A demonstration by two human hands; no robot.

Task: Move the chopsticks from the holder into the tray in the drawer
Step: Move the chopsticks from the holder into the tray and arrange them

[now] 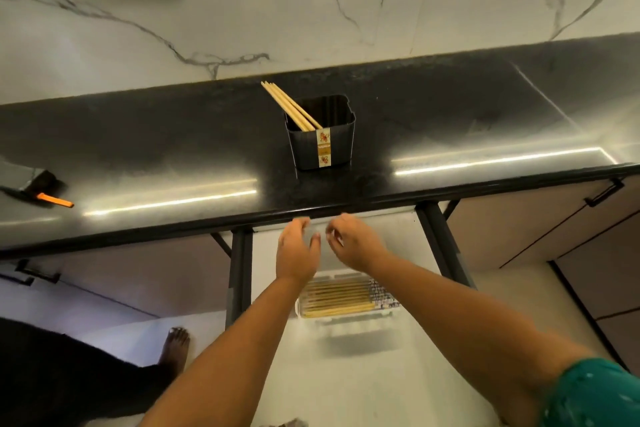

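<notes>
both the left hand [297,250] and right hand [353,242] are seen loose and empty; the light, stiff, smooth chopsticks [290,106] are best pinched together by the ends jutting from the holder [322,135].

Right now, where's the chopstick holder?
In the head view, the black holder stands on the dark counter at centre, just beyond both hands, with a few chopsticks leaning out to its left.

Black holder [320,140] with floral label, pale wooden chopsticks [287,104], black countertop [173,135], grey-veined white marble wall [311,3]
</notes>
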